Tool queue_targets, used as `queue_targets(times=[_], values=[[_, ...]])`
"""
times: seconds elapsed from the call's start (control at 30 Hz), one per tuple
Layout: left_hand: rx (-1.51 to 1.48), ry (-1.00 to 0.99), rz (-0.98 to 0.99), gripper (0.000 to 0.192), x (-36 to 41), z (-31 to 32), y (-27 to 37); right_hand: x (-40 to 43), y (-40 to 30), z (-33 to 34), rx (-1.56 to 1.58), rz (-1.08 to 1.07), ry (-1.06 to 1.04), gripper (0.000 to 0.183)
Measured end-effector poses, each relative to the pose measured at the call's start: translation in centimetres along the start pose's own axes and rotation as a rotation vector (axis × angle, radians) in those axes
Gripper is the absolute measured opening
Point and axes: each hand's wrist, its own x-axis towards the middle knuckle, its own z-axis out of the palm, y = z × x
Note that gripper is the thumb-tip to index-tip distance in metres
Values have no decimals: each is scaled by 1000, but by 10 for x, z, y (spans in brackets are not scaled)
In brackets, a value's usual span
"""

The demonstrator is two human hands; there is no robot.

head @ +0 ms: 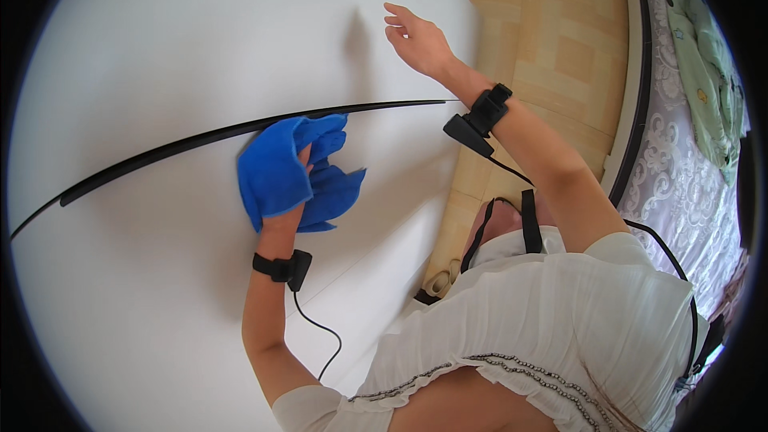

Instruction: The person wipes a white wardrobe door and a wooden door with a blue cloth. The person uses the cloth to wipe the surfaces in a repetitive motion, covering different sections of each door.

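Observation:
My left hand is wrapped in a bright blue cloth, which lies against a large smooth white panel. Most of the fingers are hidden in its folds. The cloth's upper edge meets a long black strip that crosses the panel and looks like a handle or trim. Farther up and to the right, my right hand is held off the panel, empty, with its fingers loosely bent and a shadow to its left. Each wrist wears a black strapped device with a cable.
A tiled floor runs along the panel's right side. Beyond it stands a bed with a pale frame, a patterned lilac cover and green bedding. Light-coloured shoes are on the floor near my legs. Cables hang beside both arms.

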Motion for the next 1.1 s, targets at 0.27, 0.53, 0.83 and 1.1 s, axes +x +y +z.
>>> queue_targets(times=[0.27,0.53,0.83,1.1], values=[[-66,44,-68,65,71,-67,-43,4,-7,-5,35,0,-18,48],[-919,-17,-236,38,127,34,6,5,2,-9,28,65,17,45],[-1641,-249,-990,44,161,-27,114,5,-1,-9,79,26,33,45],[-309,-183,-170,63,97,-45,63,13,4,-1,114,-12,-1,45]])
